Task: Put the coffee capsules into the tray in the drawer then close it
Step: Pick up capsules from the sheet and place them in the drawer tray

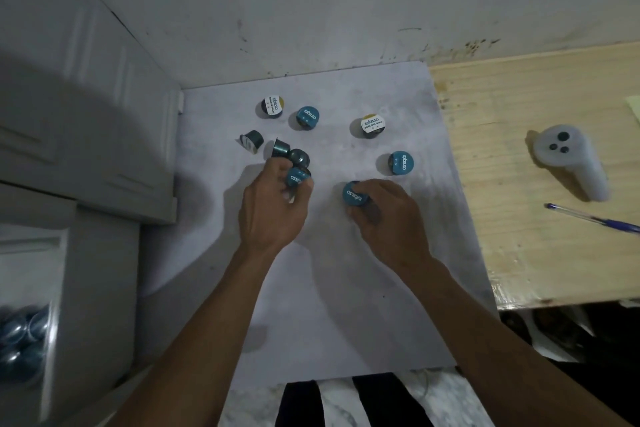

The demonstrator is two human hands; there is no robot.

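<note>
Several coffee capsules lie scattered on a white tabletop [311,288]. My left hand [273,208] is closed around a blue-lidded capsule [296,177], with two dark capsules [290,153] just beyond its fingers. My right hand [384,215] grips another blue-lidded capsule [354,195]. Loose ones include a blue-lidded capsule [401,163] to the right, two white-lidded capsules [371,125] [273,105], a blue one [308,116] and one on its side [252,141]. At the far left the open drawer's tray [52,288] holds several blue capsules [20,340].
A white drawer cabinet [104,135] stands at the left, against the wall [311,10]. To the right is a wooden surface [536,184] with a white handheld controller [568,159] and a blue pen [595,218]. A black-and-white striped thing [346,399] lies below the table's near edge.
</note>
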